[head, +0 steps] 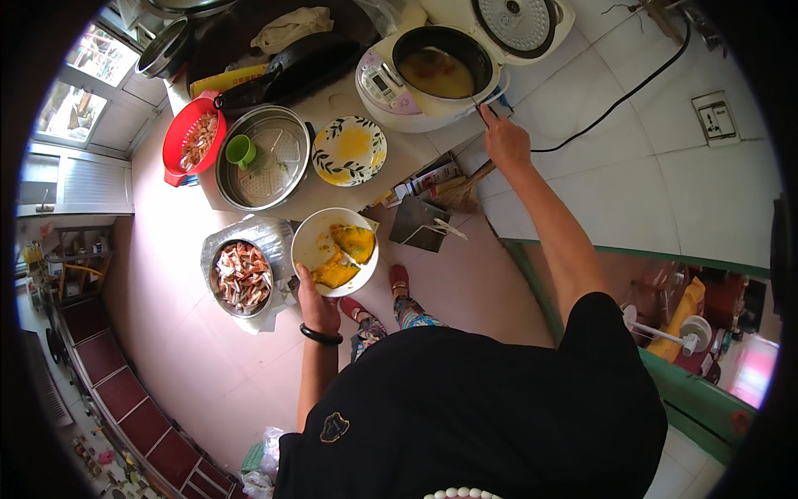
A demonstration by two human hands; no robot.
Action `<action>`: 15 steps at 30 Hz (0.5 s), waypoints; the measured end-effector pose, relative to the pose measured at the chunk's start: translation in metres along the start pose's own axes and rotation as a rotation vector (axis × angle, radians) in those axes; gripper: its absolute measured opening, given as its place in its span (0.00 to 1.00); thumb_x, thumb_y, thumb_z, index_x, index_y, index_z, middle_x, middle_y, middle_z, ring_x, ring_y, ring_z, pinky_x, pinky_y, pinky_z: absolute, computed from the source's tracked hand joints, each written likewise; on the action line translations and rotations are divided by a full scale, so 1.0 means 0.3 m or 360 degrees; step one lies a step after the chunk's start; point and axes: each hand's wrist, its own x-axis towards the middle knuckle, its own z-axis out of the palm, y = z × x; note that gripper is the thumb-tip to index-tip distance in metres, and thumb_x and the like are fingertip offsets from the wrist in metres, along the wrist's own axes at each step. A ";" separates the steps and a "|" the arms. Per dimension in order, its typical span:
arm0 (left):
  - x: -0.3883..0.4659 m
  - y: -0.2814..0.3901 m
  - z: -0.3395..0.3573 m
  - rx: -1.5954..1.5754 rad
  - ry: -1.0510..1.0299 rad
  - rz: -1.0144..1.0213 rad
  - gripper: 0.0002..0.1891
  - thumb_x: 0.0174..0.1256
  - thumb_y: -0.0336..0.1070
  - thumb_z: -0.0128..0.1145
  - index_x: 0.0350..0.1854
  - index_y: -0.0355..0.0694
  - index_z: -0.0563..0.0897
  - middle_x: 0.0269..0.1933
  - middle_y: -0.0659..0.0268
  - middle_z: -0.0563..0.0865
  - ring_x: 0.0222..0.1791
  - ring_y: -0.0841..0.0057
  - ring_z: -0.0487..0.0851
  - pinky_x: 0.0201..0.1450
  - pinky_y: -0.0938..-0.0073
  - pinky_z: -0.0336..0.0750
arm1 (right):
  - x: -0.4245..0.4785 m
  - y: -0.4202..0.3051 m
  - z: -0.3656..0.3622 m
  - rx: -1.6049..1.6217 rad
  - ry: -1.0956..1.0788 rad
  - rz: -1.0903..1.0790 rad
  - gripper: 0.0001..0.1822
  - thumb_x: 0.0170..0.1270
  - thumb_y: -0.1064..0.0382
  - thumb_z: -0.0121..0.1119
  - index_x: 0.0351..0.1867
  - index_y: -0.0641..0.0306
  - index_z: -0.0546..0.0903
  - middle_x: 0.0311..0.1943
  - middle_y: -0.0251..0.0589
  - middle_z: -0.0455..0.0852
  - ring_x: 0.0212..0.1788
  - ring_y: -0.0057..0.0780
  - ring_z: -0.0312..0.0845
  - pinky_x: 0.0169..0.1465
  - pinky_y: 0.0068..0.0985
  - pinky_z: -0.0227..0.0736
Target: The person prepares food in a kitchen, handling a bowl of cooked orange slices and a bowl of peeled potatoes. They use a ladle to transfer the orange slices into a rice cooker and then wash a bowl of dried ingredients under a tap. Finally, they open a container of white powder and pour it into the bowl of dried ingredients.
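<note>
My left hand grips the near edge of a white bowl that holds pieces of cooked pumpkin with dark rind. Up at the right, my right hand is closed on the dark handle of a utensil, whose thin metal shaft reaches over the rim of a rice cooker. The cooker's lid stands raised, and yellowish liquid with orange bits lies in its dark inner pot. A second utensil end seems to show in the liquid. Between bowl and cooker is a plate with a leaf pattern.
Left of the plate sit a steel pan with a green cup and a red colander of shelled shrimp. A black wok lies behind. Below, a steel bowl holds reddish shells or scraps. The cooker's side has a black cable.
</note>
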 end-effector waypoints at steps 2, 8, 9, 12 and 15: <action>0.002 0.000 0.009 -0.0002 -0.0015 0.0023 0.31 0.76 0.60 0.44 0.72 0.45 0.63 0.66 0.61 0.75 0.61 0.66 0.80 0.56 0.62 0.82 | -0.026 -0.007 -0.008 0.0087 0.0019 0.0004 0.30 0.64 0.64 0.60 0.69 0.49 0.70 0.34 0.44 0.83 0.29 0.43 0.82 0.32 0.37 0.78; 0.022 0.032 0.118 -0.0074 -0.0021 0.0139 0.32 0.77 0.60 0.43 0.69 0.37 0.66 0.62 0.59 0.79 0.58 0.68 0.82 0.57 0.66 0.80 | -0.025 0.022 0.012 0.0109 0.0105 -0.0020 0.30 0.64 0.65 0.60 0.69 0.48 0.70 0.32 0.42 0.82 0.29 0.42 0.81 0.31 0.36 0.77; 0.018 0.034 0.123 -0.0072 -0.0023 0.0131 0.32 0.77 0.59 0.43 0.69 0.37 0.66 0.63 0.59 0.78 0.59 0.67 0.81 0.58 0.65 0.79 | -0.041 0.023 0.019 0.0137 0.0117 0.0005 0.30 0.64 0.65 0.60 0.69 0.48 0.70 0.32 0.42 0.82 0.29 0.42 0.81 0.31 0.36 0.77; 0.036 0.043 0.154 -0.0083 -0.0055 0.0109 0.31 0.78 0.58 0.42 0.70 0.37 0.65 0.64 0.58 0.77 0.61 0.67 0.80 0.61 0.64 0.77 | -0.012 0.035 0.013 0.0118 0.0029 -0.0046 0.30 0.64 0.65 0.60 0.69 0.47 0.70 0.33 0.43 0.83 0.29 0.42 0.81 0.31 0.36 0.77; 0.071 0.058 0.155 -0.0081 -0.0171 0.0126 0.31 0.78 0.58 0.41 0.70 0.37 0.65 0.65 0.58 0.76 0.62 0.66 0.79 0.62 0.64 0.76 | -0.033 0.018 0.027 0.0172 0.0120 0.0045 0.29 0.64 0.65 0.60 0.69 0.47 0.71 0.32 0.43 0.82 0.29 0.42 0.81 0.31 0.36 0.77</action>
